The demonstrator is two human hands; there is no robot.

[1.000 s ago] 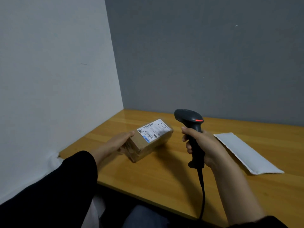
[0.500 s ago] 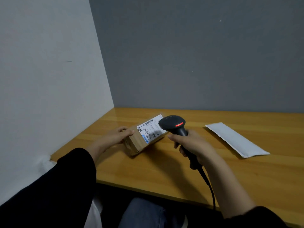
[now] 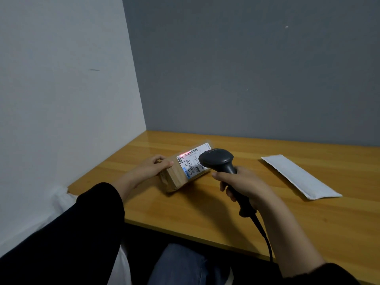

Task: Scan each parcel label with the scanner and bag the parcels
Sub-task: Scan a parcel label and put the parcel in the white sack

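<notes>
A small brown cardboard parcel (image 3: 176,177) lies on the wooden table (image 3: 205,206), tilted up toward me, with a white barcode label (image 3: 191,163) on its top face. My left hand (image 3: 152,167) grips the parcel's left end. A black corded scanner (image 3: 218,161) is held by its handle in my right hand (image 3: 244,184), its head just over the label's right part. A red scan line glows on the label's upper edge. A flat white padded bag (image 3: 298,175) lies to the right.
A white wall stands close on the left and a grey wall runs behind the table. The scanner's black cable (image 3: 265,237) hangs over the table's front edge. My legs show below that edge.
The scanner has moved left and down until its head covers part of the label, and a red scan line now shows on the label. My left hand still holds the parcel.
</notes>
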